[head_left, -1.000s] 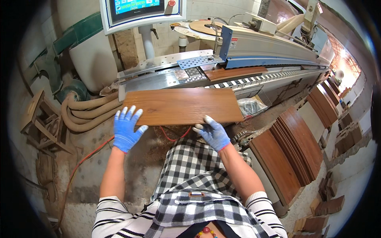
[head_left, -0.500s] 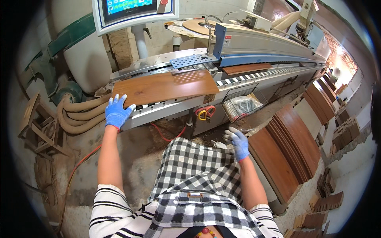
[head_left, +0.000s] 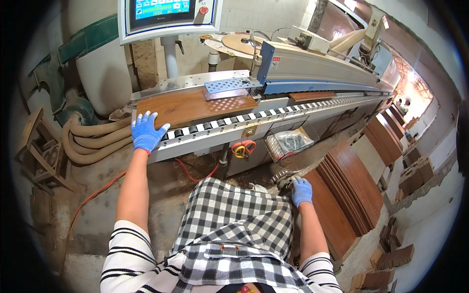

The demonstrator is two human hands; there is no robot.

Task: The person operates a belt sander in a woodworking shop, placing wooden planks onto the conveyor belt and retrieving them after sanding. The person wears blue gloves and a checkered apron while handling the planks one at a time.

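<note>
My left hand (head_left: 147, 131), in a blue glove, lies with fingers spread on the near left part of a brown wooden board (head_left: 183, 106). The board rests on the machine bed beside a long roller track (head_left: 220, 122), its right part under a perforated blue plate (head_left: 228, 84). My right hand (head_left: 301, 190), also gloved, is low at the right, beside the left edge of stacked brown boards (head_left: 351, 180). Its fingers are bent and together; what they grip, if anything, is hidden.
Above stands a screen panel (head_left: 166, 12); the long machine (head_left: 317, 73) runs rightward. At left are hoses (head_left: 93, 146) and a wooden stool (head_left: 36, 141). A wire basket (head_left: 288, 141) hangs below the track, by coloured cable loops (head_left: 243, 147). More boards (head_left: 386, 144) line the right.
The board has moved away from me onto the machine and under the perforated plate, my left hand following. My right hand has left the board, dropping rightward toward the stack.
</note>
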